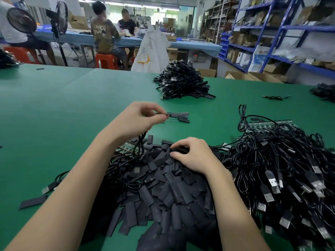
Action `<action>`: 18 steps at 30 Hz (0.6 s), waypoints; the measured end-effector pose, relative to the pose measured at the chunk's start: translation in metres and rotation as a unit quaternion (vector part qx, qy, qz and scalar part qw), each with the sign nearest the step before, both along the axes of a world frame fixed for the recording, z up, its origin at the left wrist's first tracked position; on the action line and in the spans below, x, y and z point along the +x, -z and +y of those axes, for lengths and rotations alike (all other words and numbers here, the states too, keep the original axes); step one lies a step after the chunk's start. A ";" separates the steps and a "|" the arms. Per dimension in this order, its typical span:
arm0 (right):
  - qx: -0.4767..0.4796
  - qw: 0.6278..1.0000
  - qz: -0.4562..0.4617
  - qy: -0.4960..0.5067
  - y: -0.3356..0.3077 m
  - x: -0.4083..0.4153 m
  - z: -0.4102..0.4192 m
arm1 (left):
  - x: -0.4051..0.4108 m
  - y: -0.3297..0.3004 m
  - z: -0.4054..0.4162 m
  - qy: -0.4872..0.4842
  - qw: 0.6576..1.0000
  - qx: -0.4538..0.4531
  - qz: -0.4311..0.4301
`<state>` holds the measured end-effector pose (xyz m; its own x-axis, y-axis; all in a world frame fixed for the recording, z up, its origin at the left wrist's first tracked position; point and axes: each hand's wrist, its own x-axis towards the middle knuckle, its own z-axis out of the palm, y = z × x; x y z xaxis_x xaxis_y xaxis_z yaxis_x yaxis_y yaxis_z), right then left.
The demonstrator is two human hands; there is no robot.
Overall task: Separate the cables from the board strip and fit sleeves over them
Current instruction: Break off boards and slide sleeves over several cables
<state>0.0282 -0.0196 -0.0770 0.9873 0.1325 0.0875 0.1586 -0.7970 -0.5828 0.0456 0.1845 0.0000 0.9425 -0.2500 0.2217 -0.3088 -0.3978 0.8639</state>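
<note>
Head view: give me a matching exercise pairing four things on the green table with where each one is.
Things:
1. left hand
2. right hand
3. finished cable heap
4. stray flat sleeve

Places:
A. far side of the table, centre
B. on the sleeve pile, fingers curled round a sleeve
C. raised, pinching a sleeved cable end
D. alone near the table's left front edge

Pairs: 1-C, 2-B, 3-A, 4-D

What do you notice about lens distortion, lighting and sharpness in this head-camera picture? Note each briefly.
Head view: wide-angle lens bows the green table edge and tilts the blue shelving inward; even overhead lighting, only soft shadows under the left hand and right hand; bright glare at the far windows; the sleeve pile is fairly sharp, its lower edge smeared.
</note>
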 end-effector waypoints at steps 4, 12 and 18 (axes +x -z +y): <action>-0.014 1.000 0.005 -0.012 -0.001 0.000 0.001 | 0.034 -0.038 -0.010 -0.016 0.994 0.086 -0.062; -0.074 0.996 0.037 -0.028 -0.001 0.002 0.005 | 0.105 0.006 -0.052 -0.025 0.896 0.426 -0.121; -0.102 0.992 0.071 -0.027 -0.001 0.003 0.008 | 0.124 0.061 -0.065 -0.068 0.849 0.498 -0.166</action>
